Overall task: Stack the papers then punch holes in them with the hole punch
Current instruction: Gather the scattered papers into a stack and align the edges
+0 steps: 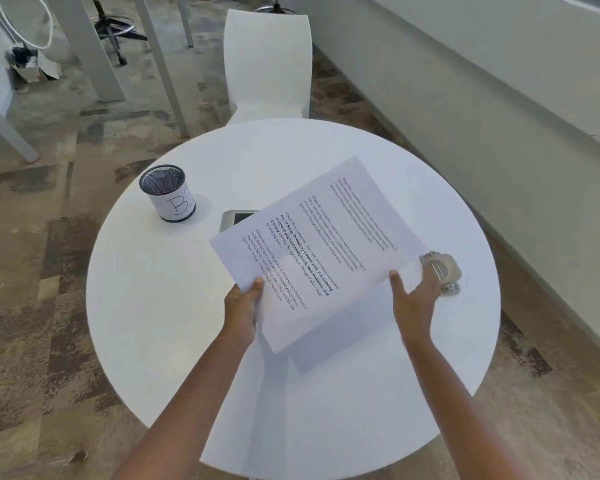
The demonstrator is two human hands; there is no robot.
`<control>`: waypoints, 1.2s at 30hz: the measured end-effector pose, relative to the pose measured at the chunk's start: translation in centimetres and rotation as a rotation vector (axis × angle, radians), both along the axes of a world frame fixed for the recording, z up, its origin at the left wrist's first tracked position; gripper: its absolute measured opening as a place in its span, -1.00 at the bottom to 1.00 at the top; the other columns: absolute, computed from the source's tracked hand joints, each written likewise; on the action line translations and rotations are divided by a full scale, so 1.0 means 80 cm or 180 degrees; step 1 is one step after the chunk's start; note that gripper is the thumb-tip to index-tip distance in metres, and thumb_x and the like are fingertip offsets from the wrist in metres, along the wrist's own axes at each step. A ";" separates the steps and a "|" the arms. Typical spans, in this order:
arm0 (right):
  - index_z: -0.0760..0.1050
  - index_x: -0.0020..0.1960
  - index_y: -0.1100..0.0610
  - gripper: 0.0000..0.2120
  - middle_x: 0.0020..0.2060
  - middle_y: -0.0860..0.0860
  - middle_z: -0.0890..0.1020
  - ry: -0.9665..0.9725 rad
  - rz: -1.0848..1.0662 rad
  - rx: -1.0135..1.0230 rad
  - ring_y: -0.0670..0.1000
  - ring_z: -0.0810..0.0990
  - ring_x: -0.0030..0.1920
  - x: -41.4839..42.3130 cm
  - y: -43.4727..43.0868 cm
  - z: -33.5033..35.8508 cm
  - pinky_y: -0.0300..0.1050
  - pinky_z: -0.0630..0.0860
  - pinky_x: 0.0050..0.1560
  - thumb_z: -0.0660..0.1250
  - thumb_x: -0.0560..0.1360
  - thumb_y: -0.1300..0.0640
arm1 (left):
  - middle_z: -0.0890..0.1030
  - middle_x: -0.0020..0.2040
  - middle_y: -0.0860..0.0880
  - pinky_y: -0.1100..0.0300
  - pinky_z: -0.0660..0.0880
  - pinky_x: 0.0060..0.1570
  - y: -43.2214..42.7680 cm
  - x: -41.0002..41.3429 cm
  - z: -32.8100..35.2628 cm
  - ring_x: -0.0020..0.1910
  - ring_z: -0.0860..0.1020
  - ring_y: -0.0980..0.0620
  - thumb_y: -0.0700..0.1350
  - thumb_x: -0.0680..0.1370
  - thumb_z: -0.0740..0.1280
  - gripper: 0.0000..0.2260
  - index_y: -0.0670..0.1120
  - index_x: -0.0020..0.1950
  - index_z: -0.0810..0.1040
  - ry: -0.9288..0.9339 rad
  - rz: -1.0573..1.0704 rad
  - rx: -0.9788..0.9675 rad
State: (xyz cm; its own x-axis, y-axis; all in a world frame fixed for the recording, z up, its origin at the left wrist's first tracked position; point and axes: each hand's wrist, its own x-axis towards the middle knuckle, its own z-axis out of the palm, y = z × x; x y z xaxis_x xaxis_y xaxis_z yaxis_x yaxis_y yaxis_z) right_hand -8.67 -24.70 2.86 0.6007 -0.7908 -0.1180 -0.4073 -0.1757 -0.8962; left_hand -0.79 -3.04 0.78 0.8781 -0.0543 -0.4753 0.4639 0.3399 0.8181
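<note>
Printed white papers (pixel 323 247) are held tilted above the round white table (pixel 174 323), casting a shadow on it. My left hand (pixel 243 306) pinches their near left edge, thumb on top. My right hand (pixel 416 299) is beside the papers' right edge with fingers spread, thumb at the paper's corner, fingertips reaching onto the pale grey hole punch (pixel 442 271) that rests on the table at the right. I cannot tell whether the fingers grip the punch.
A black mesh pen cup (pixel 168 194) with a white label stands at the table's left. A grey tablet-like device (pixel 236 218) lies partly hidden under the papers. A white chair (pixel 267 64) stands beyond the table; a wall runs along the right.
</note>
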 end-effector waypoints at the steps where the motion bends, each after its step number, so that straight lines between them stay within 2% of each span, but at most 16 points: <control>1: 0.08 0.47 0.24 -0.38 0.45 0.21 0.20 0.0112 0.0007 0.0307 0.11 0.20 0.45 -0.003 0.009 -0.005 -0.11 0.16 0.39 0.27 0.53 0.08 | 0.44 0.35 -0.25 -0.08 0.33 0.37 -0.004 -0.003 -0.001 0.16 0.48 -0.08 -0.32 0.57 0.18 -0.65 -0.28 0.36 0.34 0.0065 0.0054 -0.0067; 4: 0.11 0.46 0.17 -0.43 0.38 0.17 0.34 -0.0040 0.0112 0.1559 0.12 0.37 0.36 -0.011 0.036 -0.017 0.04 0.34 0.32 0.20 0.55 -0.01 | 0.43 0.37 -0.24 0.01 0.38 0.26 -0.016 -0.014 -0.002 0.11 0.49 -0.05 -0.32 0.57 0.18 -0.66 -0.26 0.36 0.35 0.0276 0.0172 -0.0248; 6: 0.29 0.37 0.12 -0.54 0.23 0.11 0.49 -0.0383 0.0225 0.2293 0.09 0.51 0.22 -0.015 0.051 -0.018 -0.01 0.48 0.16 0.13 0.56 -0.09 | 0.43 0.37 -0.23 0.03 0.39 0.20 -0.024 -0.021 -0.002 0.14 0.47 -0.05 -0.31 0.58 0.18 -0.66 -0.24 0.36 0.36 0.0358 0.0231 -0.0337; 8: 0.46 0.20 0.06 -0.62 0.04 0.00 0.62 -0.0620 0.0331 0.2602 -0.01 0.64 0.00 -0.016 0.063 -0.018 -0.14 0.57 -0.05 0.09 0.55 -0.14 | 0.43 0.37 -0.22 0.04 0.40 0.18 -0.031 -0.029 0.000 0.13 0.48 -0.04 -0.30 0.58 0.18 -0.66 -0.22 0.36 0.36 0.0398 0.0259 -0.0411; 10: 0.51 0.05 -0.01 -0.75 -0.06 -0.07 0.67 -0.0718 0.0353 0.2585 -0.06 0.67 -0.08 -0.016 0.073 -0.020 -0.18 0.59 -0.16 0.13 0.56 -0.09 | 0.45 0.36 -0.20 0.06 0.47 0.10 -0.036 -0.038 0.000 -0.02 0.54 0.00 -0.30 0.58 0.18 -0.66 -0.21 0.36 0.37 0.0449 0.0246 -0.0506; 12: 0.48 -0.02 0.00 -0.89 -0.08 -0.05 0.64 -0.0675 0.0203 0.2383 -0.02 0.62 -0.07 -0.012 0.078 -0.018 -0.13 0.57 -0.14 0.18 0.57 0.06 | 0.47 0.33 -0.18 0.13 0.51 -0.02 -0.040 -0.047 -0.001 -0.10 0.54 0.08 -0.29 0.58 0.19 -0.66 -0.19 0.35 0.38 0.0535 0.0205 -0.0577; 14: 0.46 0.00 0.03 -0.88 -0.12 -0.03 0.60 -0.0634 0.0079 0.2178 -0.01 0.57 -0.11 -0.010 0.076 -0.017 -0.13 0.52 -0.17 0.19 0.56 0.21 | 0.49 0.29 -0.15 0.15 0.53 -0.05 -0.042 -0.054 -0.002 -0.10 0.54 0.09 -0.28 0.57 0.20 -0.67 -0.18 0.35 0.39 0.0627 0.0161 -0.0615; 16: 0.45 0.07 0.06 -0.81 -0.15 -0.06 0.60 -0.0612 0.0067 0.2021 -0.04 0.57 -0.16 -0.011 0.071 -0.016 -0.16 0.51 -0.23 0.18 0.55 0.28 | 0.51 0.25 -0.14 0.09 0.51 0.00 -0.040 -0.059 -0.003 -0.07 0.56 0.05 -0.30 0.57 0.21 -0.68 -0.19 0.33 0.40 0.0689 0.0124 -0.0639; 18: 0.47 0.01 0.03 -0.79 -0.17 -0.09 0.61 -0.0570 0.0127 0.1862 -0.04 0.57 -0.18 -0.013 0.065 -0.014 -0.16 0.49 -0.25 0.18 0.55 0.31 | 0.52 0.21 -0.15 0.07 0.50 0.03 -0.036 -0.061 -0.005 0.04 0.55 -0.06 -0.32 0.55 0.23 -0.66 -0.20 0.33 0.40 0.0720 0.0033 -0.0604; 20: 0.47 -0.03 0.00 -0.75 -0.16 -0.07 0.62 -0.0566 0.0162 0.1781 0.00 0.57 -0.14 -0.016 0.060 -0.013 -0.11 0.51 -0.17 0.17 0.55 0.33 | 0.53 0.19 -0.16 0.08 0.52 0.02 -0.031 -0.060 -0.007 0.10 0.52 -0.09 -0.35 0.53 0.25 -0.65 -0.21 0.31 0.41 0.0710 -0.0062 -0.0547; 23: 0.47 0.10 0.08 -0.75 -0.05 0.04 0.61 -0.0573 0.0226 0.1711 0.05 0.57 -0.05 -0.019 0.049 -0.012 0.02 0.51 0.04 0.17 0.54 0.35 | 0.55 0.12 -0.14 0.20 0.61 -0.18 -0.020 -0.053 -0.006 -0.07 0.56 -0.01 -0.37 0.53 0.24 -0.69 -0.17 0.25 0.43 0.0604 -0.0060 -0.0474; 25: 0.46 0.18 0.13 -0.74 -0.02 0.06 0.60 -0.0546 0.0306 0.1723 0.07 0.57 -0.05 -0.022 0.039 -0.012 0.00 0.53 -0.04 0.17 0.55 0.34 | 0.63 -0.03 -0.09 0.28 0.61 -0.31 -0.008 -0.044 -0.005 -0.15 0.58 0.04 -0.37 0.53 0.23 -0.67 -0.20 0.28 0.42 0.0537 0.0019 -0.0488; 27: 0.45 0.19 0.13 -0.73 -0.04 0.05 0.61 -0.0515 0.0431 0.1792 0.08 0.57 -0.07 -0.025 0.027 -0.011 -0.04 0.53 -0.13 0.17 0.55 0.34 | 0.70 -0.28 0.02 0.33 0.60 -0.36 0.005 -0.032 -0.004 -0.30 0.65 0.11 -0.36 0.53 0.24 -0.71 -0.16 0.23 0.45 0.0446 0.0017 -0.0379; 29: 0.46 0.18 0.12 -0.73 -0.04 0.04 0.62 -0.0467 0.0587 0.1894 0.07 0.58 -0.07 -0.027 0.015 -0.010 -0.03 0.55 -0.11 0.17 0.54 0.34 | 0.69 -0.40 0.09 0.37 0.57 -0.39 0.020 -0.020 -0.002 -0.42 0.63 0.20 -0.33 0.53 0.25 -0.75 -0.11 0.17 0.48 0.0334 -0.0079 -0.0157; 33: 0.48 0.12 0.06 -0.75 -0.07 0.00 0.65 -0.0188 0.1004 0.1928 -0.03 0.63 -0.13 -0.032 -0.005 -0.009 -0.12 0.60 -0.25 0.20 0.54 0.33 | 0.65 -0.17 0.00 0.34 0.55 -0.33 0.039 0.001 0.005 -0.39 0.62 0.13 -0.23 0.55 0.26 -0.78 -0.13 0.19 0.49 0.0056 -0.0738 0.0327; 36: 0.49 0.07 0.02 -0.76 -0.09 -0.02 0.66 -0.0030 0.1213 0.1837 -0.04 0.64 -0.15 -0.034 -0.010 -0.010 -0.14 0.57 -0.25 0.22 0.53 0.31 | 0.63 -0.14 -0.02 0.39 0.55 -0.36 0.037 0.014 0.014 -0.38 0.62 0.17 -0.20 0.56 0.25 -0.77 -0.18 0.20 0.52 -0.0212 -0.1246 0.0713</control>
